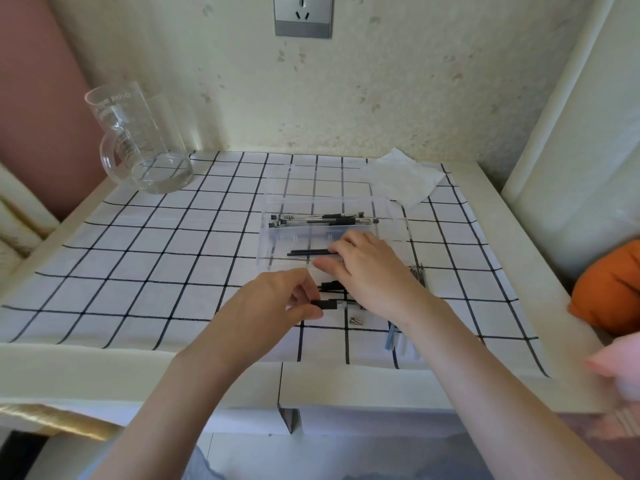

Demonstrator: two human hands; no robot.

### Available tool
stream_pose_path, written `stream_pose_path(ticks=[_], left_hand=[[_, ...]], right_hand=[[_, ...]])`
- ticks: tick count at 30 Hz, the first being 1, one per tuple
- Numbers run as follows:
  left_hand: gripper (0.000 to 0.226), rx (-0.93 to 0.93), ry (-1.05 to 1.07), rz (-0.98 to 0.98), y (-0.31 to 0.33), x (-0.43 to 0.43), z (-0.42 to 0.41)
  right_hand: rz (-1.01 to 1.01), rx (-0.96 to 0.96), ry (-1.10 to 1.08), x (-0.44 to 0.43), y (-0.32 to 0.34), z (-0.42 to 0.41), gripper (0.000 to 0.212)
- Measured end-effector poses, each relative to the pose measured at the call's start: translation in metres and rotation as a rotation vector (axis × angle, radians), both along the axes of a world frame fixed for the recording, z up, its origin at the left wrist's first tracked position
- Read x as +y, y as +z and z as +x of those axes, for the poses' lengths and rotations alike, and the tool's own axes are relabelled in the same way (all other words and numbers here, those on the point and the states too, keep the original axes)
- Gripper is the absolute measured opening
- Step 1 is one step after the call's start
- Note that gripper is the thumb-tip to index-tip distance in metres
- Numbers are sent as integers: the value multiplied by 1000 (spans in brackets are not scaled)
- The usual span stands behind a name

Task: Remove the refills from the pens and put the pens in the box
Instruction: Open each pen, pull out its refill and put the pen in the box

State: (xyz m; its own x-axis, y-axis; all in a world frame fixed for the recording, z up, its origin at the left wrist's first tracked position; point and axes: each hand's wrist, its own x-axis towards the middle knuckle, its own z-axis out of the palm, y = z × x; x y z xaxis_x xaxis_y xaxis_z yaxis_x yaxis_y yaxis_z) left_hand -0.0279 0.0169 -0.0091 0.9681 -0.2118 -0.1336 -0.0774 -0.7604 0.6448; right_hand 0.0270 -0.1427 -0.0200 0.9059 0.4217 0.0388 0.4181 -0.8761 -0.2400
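A clear plastic box (277, 233) stands on the checked cloth, with two or three clear pens with black grips (325, 219) lying along its far side. My left hand (277, 299) pinches the black end of a clear pen (329, 303) just in front of the box. My right hand (367, 271) reaches over the box's near edge, fingertips on thin black refills (308, 252) that lie there. Another black pen part (330, 285) shows between the hands. A small metal pen tip (354, 321) lies on the cloth below them.
A glass measuring jug (142, 140) stands at the back left. A white tissue (405, 178) lies at the back right. Small metal parts (417, 271) sit right of my right hand, and pale blue and clear pieces (398, 337) lie near the front edge. An orange cushion (613, 289) lies at the right.
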Motion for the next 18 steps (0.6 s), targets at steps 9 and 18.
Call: stream_pose_path(ticks=[9, 18], left_hand=[[12, -21, 4, 0, 1, 1, 0], [12, -21, 1, 3, 1, 0, 1]], right_hand=[[4, 14, 33, -5, 1, -3, 39], [226, 114, -35, -7, 6, -2, 20]])
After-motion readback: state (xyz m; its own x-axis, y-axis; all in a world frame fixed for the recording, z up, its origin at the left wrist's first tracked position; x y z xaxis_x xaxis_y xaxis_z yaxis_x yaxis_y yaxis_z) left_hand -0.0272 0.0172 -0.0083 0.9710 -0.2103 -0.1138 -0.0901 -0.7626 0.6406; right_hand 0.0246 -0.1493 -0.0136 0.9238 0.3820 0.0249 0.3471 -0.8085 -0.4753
